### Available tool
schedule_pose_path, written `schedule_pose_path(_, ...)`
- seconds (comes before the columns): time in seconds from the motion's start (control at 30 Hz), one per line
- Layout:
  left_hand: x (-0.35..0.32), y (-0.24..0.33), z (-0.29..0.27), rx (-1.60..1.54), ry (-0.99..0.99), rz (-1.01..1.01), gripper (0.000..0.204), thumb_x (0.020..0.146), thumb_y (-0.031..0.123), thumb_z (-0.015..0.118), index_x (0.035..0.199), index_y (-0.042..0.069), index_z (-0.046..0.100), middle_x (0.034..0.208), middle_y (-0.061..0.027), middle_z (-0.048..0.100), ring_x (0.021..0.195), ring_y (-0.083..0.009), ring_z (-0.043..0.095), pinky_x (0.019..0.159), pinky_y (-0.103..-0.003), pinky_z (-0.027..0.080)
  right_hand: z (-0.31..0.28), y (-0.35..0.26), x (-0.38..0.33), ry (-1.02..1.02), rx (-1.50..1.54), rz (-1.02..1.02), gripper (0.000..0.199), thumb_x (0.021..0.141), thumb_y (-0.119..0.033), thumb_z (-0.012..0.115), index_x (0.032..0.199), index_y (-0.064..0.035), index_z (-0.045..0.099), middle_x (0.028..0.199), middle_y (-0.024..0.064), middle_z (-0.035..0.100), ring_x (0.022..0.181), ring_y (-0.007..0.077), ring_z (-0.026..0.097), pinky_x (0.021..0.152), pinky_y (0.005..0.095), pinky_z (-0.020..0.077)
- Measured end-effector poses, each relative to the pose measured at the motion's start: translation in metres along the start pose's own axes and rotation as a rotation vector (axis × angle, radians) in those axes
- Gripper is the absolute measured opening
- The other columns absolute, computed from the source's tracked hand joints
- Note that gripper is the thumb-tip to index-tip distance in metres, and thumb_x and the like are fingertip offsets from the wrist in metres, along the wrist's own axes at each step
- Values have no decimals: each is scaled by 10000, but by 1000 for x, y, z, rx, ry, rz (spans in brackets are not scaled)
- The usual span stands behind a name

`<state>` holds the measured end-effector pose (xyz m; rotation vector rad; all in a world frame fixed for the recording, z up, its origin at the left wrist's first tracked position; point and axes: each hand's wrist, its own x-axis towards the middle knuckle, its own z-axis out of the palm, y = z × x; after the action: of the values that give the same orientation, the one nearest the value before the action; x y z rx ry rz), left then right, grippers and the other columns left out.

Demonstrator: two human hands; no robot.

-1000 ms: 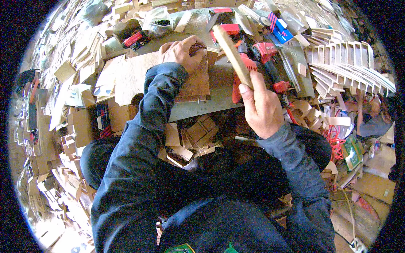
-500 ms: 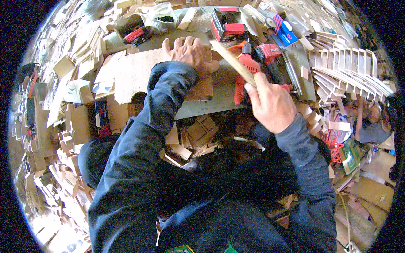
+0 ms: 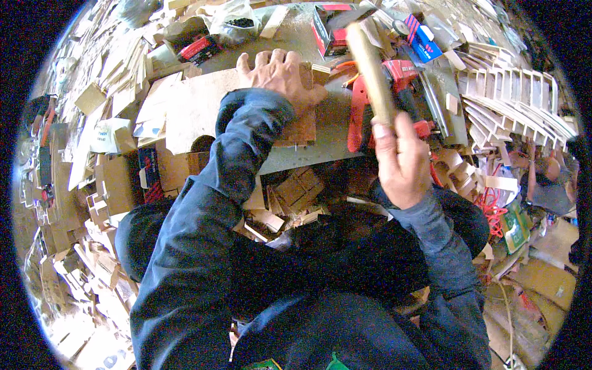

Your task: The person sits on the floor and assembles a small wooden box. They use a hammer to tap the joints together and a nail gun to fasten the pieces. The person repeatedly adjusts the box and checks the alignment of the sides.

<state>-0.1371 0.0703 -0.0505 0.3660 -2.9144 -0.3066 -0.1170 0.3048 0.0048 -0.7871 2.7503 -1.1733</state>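
Note:
My left hand presses down on a pale wooden board, fingers spread and thumb out to the right. A darker wood piece shows at the board's right end, beneath that hand. In my right hand is a hammer, held by its light wooden handle with the fingers wrapped round it. Its dark head is blurred and points away from me, over the right part of the bench. Below the hammer lie a red-handled tool and a red and black power tool, both partly covered.
The grey bench also carries a red and black box, a blue box and a plastic bag. Slatted wooden frames are stacked at right, near another person. Wood offcuts litter the left side.
My right hand has moved right and slightly nearer to me, and the hammer has swung more upright in view. My left hand stays on the board, which has barely shifted.

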Motion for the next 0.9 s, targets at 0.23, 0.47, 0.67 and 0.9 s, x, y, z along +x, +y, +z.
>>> schedule_pose_path(0.23, 0, 1, -2, 34, 9, 13, 656, 658, 578, 673, 1091, 86, 637, 1170, -133, 611, 1184, -333, 510, 1051, -636, 198, 5, -1, 3, -76, -95, -88, 276, 1006, -303, 512, 942, -35, 491, 608, 192, 550, 546, 405, 587, 486, 473, 414)
schedule_pose_path(0.47, 0, -3, 2, 17, -3, 36, 680, 651, 595, 679, 1099, 86, 630, 1194, -147, 600, 1214, -339, 496, 1073, -647, 183, 1, 1, 8, -268, -278, -9, 228, 1017, -260, 490, 1034, -34, 515, 669, 134, 595, 500, 286, 589, 470, 411, 425)
schedule_pose_path(0.67, 0, -3, 0, 53, -19, 26, 705, 655, 609, 683, 1129, 91, 618, 1221, -138, 593, 1222, -336, 491, 1074, -676, 163, 7, 4, 2, 255, 116, -238, 269, 1005, -277, 509, 1042, -11, 508, 627, 153, 589, 527, 336, 608, 466, 442, 446)
schedule_pose_path(0.9, 3, -3, 3, 44, -53, 1, 692, 662, 598, 676, 1127, 89, 616, 1225, -148, 587, 1230, -337, 480, 1081, -653, 156, -5, -1, -2, 28, -36, -112, 247, 1009, -280, 502, 988, -33, 498, 669, 204, 601, 581, 400, 631, 473, 458, 446)
